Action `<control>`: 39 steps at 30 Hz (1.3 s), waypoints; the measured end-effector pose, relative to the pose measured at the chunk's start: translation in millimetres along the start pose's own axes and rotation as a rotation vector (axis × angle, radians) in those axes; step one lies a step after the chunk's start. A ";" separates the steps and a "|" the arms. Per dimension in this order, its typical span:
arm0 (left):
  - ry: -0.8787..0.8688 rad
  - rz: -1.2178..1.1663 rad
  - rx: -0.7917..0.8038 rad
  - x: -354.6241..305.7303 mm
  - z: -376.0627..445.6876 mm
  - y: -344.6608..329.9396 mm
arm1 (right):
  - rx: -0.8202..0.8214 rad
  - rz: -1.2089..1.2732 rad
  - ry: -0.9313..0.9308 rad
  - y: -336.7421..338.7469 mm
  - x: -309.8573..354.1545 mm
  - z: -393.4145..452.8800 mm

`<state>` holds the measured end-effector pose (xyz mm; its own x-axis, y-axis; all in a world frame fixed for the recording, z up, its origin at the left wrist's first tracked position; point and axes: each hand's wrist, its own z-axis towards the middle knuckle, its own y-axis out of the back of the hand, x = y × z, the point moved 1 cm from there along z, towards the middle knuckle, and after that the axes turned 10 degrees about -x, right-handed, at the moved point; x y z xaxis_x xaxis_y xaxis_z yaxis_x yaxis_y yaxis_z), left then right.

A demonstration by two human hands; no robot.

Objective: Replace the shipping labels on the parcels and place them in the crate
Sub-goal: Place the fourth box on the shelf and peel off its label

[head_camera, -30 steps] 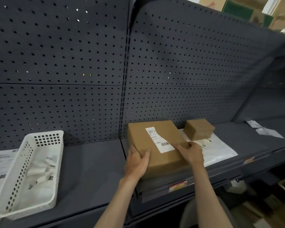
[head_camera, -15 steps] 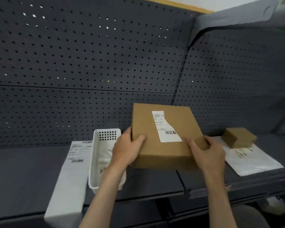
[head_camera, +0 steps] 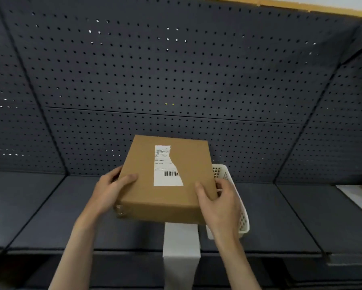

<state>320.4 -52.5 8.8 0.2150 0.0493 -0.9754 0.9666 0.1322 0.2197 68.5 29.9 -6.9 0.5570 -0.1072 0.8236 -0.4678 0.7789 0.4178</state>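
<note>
Gripping the brown cardboard parcel (head_camera: 167, 181) above the white perforated plastic crate (head_camera: 234, 197), left hand (head_camera: 111, 189) and right hand (head_camera: 219, 201), fingers curled round its edges.

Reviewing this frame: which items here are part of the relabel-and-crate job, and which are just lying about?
Job:
- cardboard parcel, held by left hand and right hand
- torn shipping label on its top
- white crate

Lying about:
- white sheet under the parcel, purpose unclear
- pegboard
- shelf

I face a dark pegboard wall (head_camera: 175, 70) above a dark grey shelf (head_camera: 50, 216); light pricks through some holes.
</note>
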 end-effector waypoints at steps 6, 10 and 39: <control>0.090 -0.056 -0.066 39.6 15.6 67.4 | 0.106 -0.032 0.017 -74.1 17.1 -47.6; 0.136 -0.065 -0.059 60.7 26.5 82.6 | 0.126 -0.059 0.008 -101.3 17.6 -62.3; 0.209 -0.151 -0.015 117.6 51.5 83.9 | 0.449 -0.220 0.748 -163.2 49.0 -84.2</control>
<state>434.0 -86.6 -88.5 0.0333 0.2315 -0.9723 0.9829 0.1685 0.0738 230.0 -50.4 -67.0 0.8932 0.3277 0.3078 -0.4349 0.4564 0.7762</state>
